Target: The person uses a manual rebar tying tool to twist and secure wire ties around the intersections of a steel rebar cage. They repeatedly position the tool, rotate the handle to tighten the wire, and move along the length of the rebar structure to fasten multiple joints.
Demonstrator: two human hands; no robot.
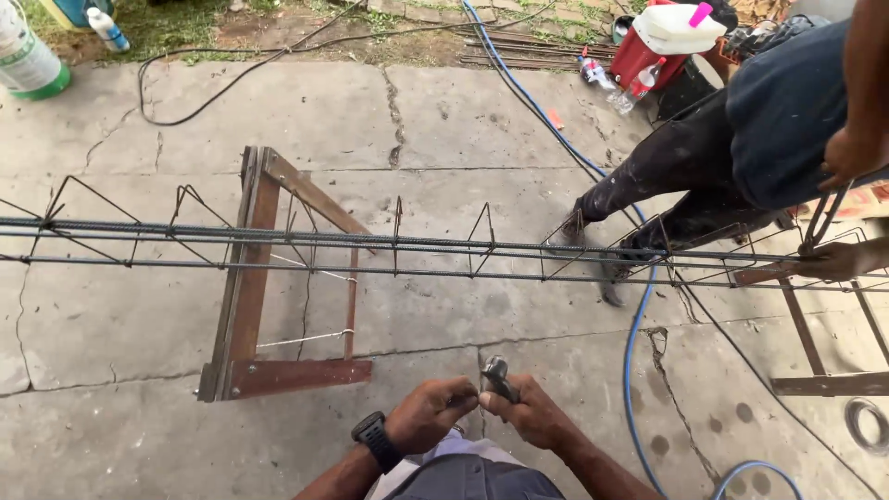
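Outdoors on cracked concrete floor (444, 120), left hand (431, 414) and right hand (530, 414) both grip pliers (497, 375) near a rebar cage (417, 248) on a rusty trestle (250, 306).

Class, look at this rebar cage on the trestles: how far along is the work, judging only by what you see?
Done: several stirrups already sit spaced along the long bars, which rest on a rusty trestle. In hand: the left hand and right hand together grip pliers, away from the cage. A co-worker's hand handles the far end. Left: whether the stirrups are wire-tied cannot be told.
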